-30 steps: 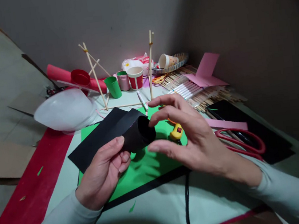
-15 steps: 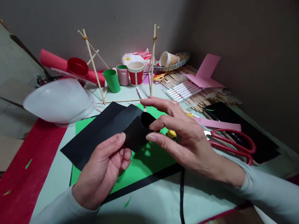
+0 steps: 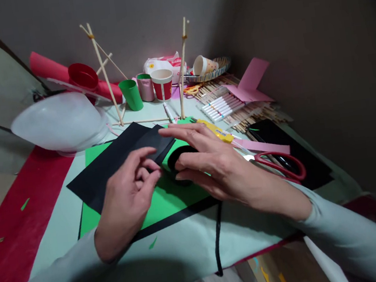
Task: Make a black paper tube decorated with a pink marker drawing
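My right hand pinches a curled piece of black paper between thumb and fingers. The paper bends round into a loop, partly hidden behind those fingers. Just left of it is my left hand, fingers bent and thumb apart from the index finger, with nothing visible between them. Both hands are above a green sheet that lies over a black one. Flat black paper sheets overlap on the green sheet, beyond my left hand. A yellow utility knife lies past my right hand.
Red-handled scissors lie right of my right wrist. At the back stand a stick frame, a green cup and a red-and-white paper cup. Markers and wooden sticks lie right; a translucent plastic piece is left.
My left hand has let go of the curled black paper and turned, its fingers bent. The paper has opened into a wider loop, lower, in my right hand. The view has shifted slightly.
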`<state>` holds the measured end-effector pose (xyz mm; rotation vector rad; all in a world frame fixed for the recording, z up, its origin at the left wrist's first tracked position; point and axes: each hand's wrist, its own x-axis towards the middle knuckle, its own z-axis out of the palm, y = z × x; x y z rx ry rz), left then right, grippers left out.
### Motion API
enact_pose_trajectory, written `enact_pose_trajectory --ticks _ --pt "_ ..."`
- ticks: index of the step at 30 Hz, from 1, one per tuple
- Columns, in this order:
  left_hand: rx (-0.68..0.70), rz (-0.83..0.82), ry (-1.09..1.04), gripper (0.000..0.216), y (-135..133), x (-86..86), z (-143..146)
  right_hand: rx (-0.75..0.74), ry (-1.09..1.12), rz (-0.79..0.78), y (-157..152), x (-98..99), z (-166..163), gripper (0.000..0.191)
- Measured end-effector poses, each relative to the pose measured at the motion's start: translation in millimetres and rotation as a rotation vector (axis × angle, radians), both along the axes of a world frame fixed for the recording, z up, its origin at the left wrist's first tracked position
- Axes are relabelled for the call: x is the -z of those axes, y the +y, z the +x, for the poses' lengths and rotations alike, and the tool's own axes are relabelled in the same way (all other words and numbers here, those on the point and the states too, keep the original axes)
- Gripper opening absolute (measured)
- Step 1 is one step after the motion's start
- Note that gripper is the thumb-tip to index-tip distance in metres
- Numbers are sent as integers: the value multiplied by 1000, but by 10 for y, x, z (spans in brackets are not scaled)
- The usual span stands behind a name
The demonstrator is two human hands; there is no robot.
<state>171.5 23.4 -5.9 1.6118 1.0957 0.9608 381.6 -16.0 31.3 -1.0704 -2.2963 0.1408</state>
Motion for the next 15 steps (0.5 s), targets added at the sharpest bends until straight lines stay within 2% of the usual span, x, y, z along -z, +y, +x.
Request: enact_pose_trajectory --ticks 1,3,6,10,15 --pt "-31 147 14 33 -14 -8 -5 -12 -4 6 11 18 1 18" --pt "17 299 49 37 -34 -28 -15 -26 -6 23 22 38 11 17" --pt "127 363 85 37 -26 -46 -27 -29 -12 25 13 32 25 17" --pt "166 466 117 34 79 -36 -57 -32 -25 -24 7 5 27 15" --pt "356 778 160 29 279 -61 -122 -99 -6 -85 48 -11 65 16"
